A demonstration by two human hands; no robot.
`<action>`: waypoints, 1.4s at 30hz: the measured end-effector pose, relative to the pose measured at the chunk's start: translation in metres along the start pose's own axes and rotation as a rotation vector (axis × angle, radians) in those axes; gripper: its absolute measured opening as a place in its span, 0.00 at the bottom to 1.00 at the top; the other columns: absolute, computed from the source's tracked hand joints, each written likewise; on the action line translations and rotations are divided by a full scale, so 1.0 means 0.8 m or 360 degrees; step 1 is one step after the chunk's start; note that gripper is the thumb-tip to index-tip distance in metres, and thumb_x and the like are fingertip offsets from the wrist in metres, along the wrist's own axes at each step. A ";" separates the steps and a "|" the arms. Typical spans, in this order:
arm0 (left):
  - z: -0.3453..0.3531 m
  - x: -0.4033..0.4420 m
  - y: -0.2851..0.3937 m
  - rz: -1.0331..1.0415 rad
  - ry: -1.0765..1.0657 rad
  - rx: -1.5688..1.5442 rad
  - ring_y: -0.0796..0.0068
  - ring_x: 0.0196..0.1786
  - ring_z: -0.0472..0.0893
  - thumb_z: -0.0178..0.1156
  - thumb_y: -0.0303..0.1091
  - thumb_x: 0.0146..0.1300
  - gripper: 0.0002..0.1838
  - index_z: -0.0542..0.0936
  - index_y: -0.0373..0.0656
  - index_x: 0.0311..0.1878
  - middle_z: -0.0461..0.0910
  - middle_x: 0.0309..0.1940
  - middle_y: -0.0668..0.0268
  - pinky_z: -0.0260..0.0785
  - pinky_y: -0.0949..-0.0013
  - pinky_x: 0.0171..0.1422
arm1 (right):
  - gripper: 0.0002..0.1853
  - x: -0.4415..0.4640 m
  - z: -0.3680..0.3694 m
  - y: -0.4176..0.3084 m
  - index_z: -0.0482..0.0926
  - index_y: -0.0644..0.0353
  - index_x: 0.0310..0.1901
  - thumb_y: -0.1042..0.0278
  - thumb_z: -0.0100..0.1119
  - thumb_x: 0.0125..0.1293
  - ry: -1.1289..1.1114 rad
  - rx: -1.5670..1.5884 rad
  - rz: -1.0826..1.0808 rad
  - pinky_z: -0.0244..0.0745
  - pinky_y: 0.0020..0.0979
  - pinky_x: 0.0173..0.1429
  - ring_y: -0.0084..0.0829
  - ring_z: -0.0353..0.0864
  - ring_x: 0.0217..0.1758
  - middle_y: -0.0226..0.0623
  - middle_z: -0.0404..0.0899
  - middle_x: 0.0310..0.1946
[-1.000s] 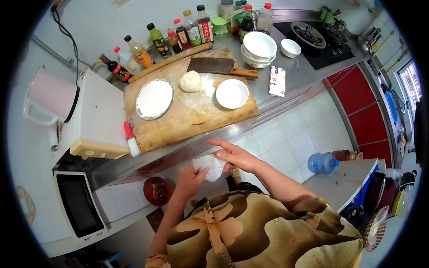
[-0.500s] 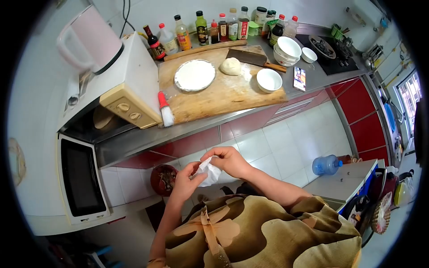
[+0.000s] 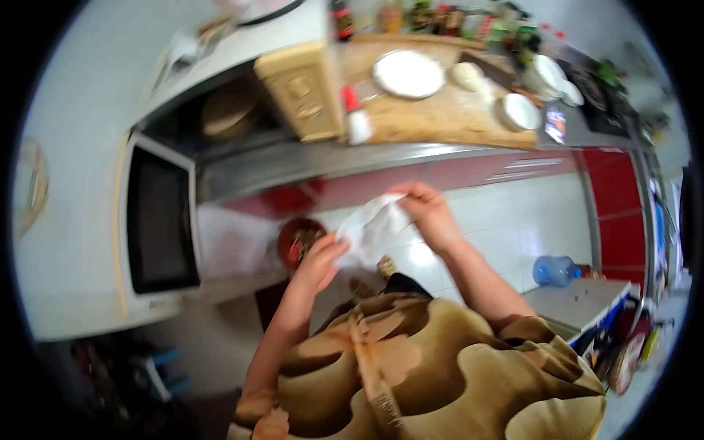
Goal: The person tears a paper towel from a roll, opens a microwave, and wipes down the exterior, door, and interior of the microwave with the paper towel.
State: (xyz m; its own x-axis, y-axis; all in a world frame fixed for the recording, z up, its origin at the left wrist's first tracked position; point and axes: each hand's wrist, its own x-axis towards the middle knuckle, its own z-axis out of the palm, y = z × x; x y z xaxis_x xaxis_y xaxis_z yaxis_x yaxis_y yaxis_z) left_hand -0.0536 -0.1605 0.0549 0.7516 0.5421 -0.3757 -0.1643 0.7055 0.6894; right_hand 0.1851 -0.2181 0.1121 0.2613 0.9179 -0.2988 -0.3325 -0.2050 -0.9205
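Observation:
A thin white sheet (image 3: 370,224) hangs stretched between my two hands, in front of my body and above the floor. Whether it is tissue, cloth or plastic I cannot tell. My left hand (image 3: 320,262) pinches its left edge, near a red bin (image 3: 295,242) on the floor below. At its upper right corner, my right hand (image 3: 429,213) grips it between thumb and fingers. The frame is blurred by motion.
On the counter, a wooden board (image 3: 440,132) bears a plate of white powder (image 3: 408,73), dough (image 3: 468,75), a white bowl (image 3: 518,112) and a red-handled brush (image 3: 356,116). At left, the microwave door (image 3: 163,216) stands open. A water jug (image 3: 555,271) is at right.
My hands have moved apart, and the crumpled white sheet is now spread between them. The camera view has tilted down and turned left.

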 end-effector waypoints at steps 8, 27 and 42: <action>0.004 -0.006 0.045 -0.0206 0.0408 0.0231 0.57 0.59 0.77 0.45 0.42 0.74 0.23 0.63 0.44 0.68 0.73 0.60 0.56 0.75 0.44 0.55 | 0.15 0.035 0.023 0.025 0.80 0.64 0.51 0.78 0.58 0.62 -0.0392 -0.0376 -0.0531 0.72 0.27 0.55 0.28 0.78 0.50 0.37 0.80 0.49; -0.074 -0.040 0.053 0.1254 0.1066 0.1093 0.74 0.48 0.74 0.48 0.26 0.72 0.09 0.68 0.35 0.52 0.75 0.45 0.63 0.67 0.70 0.57 | 0.10 -0.026 0.139 0.062 0.81 0.64 0.45 0.78 0.58 0.62 0.0200 -0.0766 -0.0639 0.76 0.32 0.45 0.37 0.82 0.39 0.41 0.81 0.39; -0.121 -0.174 0.052 0.0945 0.0549 0.0802 0.77 0.47 0.76 0.53 0.28 0.70 0.16 0.68 0.36 0.59 0.76 0.44 0.65 0.69 0.72 0.54 | 0.19 -0.089 0.300 0.167 0.73 0.64 0.58 0.76 0.58 0.66 -0.0063 0.0410 0.0173 0.76 0.27 0.53 0.24 0.79 0.47 0.35 0.80 0.48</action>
State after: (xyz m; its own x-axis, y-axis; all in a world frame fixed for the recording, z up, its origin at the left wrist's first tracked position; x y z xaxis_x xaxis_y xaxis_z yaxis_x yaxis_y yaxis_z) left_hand -0.2268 -0.1624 0.0756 0.3804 0.9245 0.0241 -0.1045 0.0171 0.9944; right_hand -0.0952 -0.2296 0.0712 0.1773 0.9088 -0.3777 -0.5776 -0.2146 -0.7876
